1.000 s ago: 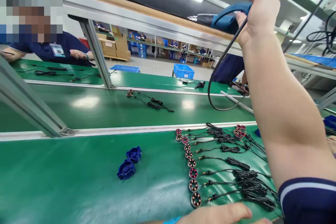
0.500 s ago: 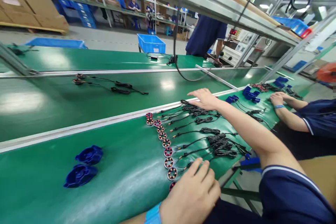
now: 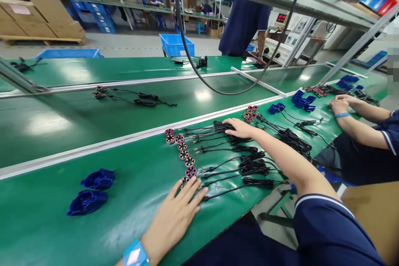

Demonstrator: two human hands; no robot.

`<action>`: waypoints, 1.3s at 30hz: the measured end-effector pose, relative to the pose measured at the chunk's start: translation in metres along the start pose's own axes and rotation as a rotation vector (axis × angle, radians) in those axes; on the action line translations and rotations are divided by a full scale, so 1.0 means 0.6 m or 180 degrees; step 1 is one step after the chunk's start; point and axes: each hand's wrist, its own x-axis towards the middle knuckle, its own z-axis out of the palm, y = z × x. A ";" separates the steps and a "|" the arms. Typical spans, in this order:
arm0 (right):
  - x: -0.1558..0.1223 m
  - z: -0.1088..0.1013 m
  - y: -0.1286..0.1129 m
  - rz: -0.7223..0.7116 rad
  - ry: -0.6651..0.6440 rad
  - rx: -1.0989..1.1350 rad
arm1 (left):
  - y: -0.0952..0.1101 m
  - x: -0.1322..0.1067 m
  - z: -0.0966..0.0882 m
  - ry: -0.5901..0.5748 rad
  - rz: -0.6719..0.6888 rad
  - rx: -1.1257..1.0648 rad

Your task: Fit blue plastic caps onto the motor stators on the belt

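Note:
A row of several small round wound coils [image 3: 182,154] lies on the green bench [image 3: 131,166], each trailing a black bundled cable [image 3: 249,166] to the right. My left hand [image 3: 176,216] rests flat and open at the near end of the row, fingers over the nearest coils. My right hand [image 3: 241,128] lies flat and open on the far cable bundles. Neither hand holds anything. Another cluster of coils [image 3: 250,113] sits just beyond my right hand.
Two blue plastic housings [image 3: 90,191] lie at the left. A black hanging cable [image 3: 218,87] loops over the conveyor belt [image 3: 93,112], which carries wired parts [image 3: 134,97]. A co-worker's hands [image 3: 341,104] work at the right near more blue housings [image 3: 302,100]. Another person [image 3: 243,25] stands opposite.
My right hand let go of the overhead blue power tool and came down onto the cables. My left hand slid to the near coils and flattened. The view swung right.

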 end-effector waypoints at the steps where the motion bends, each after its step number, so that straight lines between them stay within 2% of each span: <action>1: -0.013 0.002 0.000 -0.0025 0.0021 0.0032 | -0.021 -0.005 0.002 -0.0035 0.0044 -0.0016; 5: -0.064 0.014 -0.008 -0.0014 0.0147 0.0134 | -0.105 -0.025 -0.004 -0.0178 0.0235 -0.0158; 7: -0.089 0.020 -0.012 0.0038 0.0220 0.0191 | -0.122 -0.026 -0.018 -0.0118 0.0308 -0.0229; 9: -0.113 0.023 -0.014 0.0086 0.0269 0.0253 | -0.107 -0.012 -0.034 0.0111 0.0274 -0.0316; 12: -0.140 0.022 -0.014 0.0097 0.0286 0.0351 | -0.036 0.046 -0.042 0.0448 0.0030 -0.0504; 16: -0.158 0.009 -0.008 0.0010 0.0236 0.0453 | 0.069 0.156 -0.006 -0.0016 0.0250 -0.0635; 18: -0.165 0.001 -0.006 -0.0028 0.0193 0.0491 | 0.100 0.199 0.022 -0.0190 0.0337 -0.0834; 20: -0.175 -0.009 -0.006 -0.0026 0.0145 0.0555 | 0.117 0.226 0.045 -0.0304 0.0412 -0.1097; 23: -0.203 -0.022 -0.013 0.0170 -0.0030 0.0646 | 0.122 0.243 0.061 -0.0348 0.0412 -0.1372; 27: -0.265 -0.028 -0.025 0.0505 -0.0287 0.0700 | 0.121 0.256 0.065 -0.0304 0.0432 -0.1529; 31: -0.328 -0.012 -0.039 0.0528 -0.0477 0.0680 | 0.132 0.287 0.071 -0.0277 0.0575 -0.1747; 34: -0.357 0.009 -0.059 0.0670 -0.0423 0.0312 | 0.135 0.303 0.060 -0.0334 0.0653 -0.1825; 36: -0.366 0.024 -0.075 0.0744 -0.0233 -0.0019 | 0.119 0.289 0.037 -0.0366 0.0746 -0.1769; 39: -0.367 0.037 -0.093 0.0867 0.0101 -0.0390 | 0.061 0.215 -0.014 -0.0402 0.0551 -0.1417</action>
